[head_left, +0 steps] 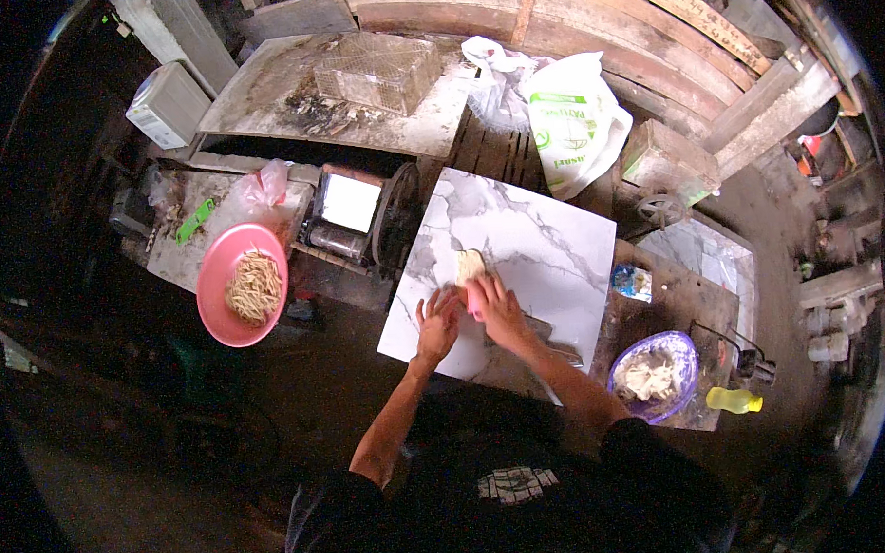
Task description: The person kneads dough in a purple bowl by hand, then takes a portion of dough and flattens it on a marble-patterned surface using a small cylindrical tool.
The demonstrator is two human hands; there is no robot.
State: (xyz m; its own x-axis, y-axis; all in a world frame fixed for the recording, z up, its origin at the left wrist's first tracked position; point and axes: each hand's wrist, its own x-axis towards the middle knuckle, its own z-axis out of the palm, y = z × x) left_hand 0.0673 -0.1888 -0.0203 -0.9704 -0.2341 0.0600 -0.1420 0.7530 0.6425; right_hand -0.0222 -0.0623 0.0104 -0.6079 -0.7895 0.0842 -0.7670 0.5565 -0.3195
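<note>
A pale sheet of dough (468,266) lies flat on a white marble-patterned slab (529,244). My right hand (497,309) is closed on a pink roller-like object (474,302) just below the dough. Beside it, my left hand (437,319) rests palm-down on the slab with its fingers spread, touching the dough's near edge. Both forearms come in from the lower edge.
A pink bowl (209,294) of pale strips sits at left beside a metal hand-crank machine (353,216). A purple bowl (679,351) with white dough lumps and a yellow bottle (732,399) stand at right. Plastic bags (574,126) and a wire cage (377,69) lie behind.
</note>
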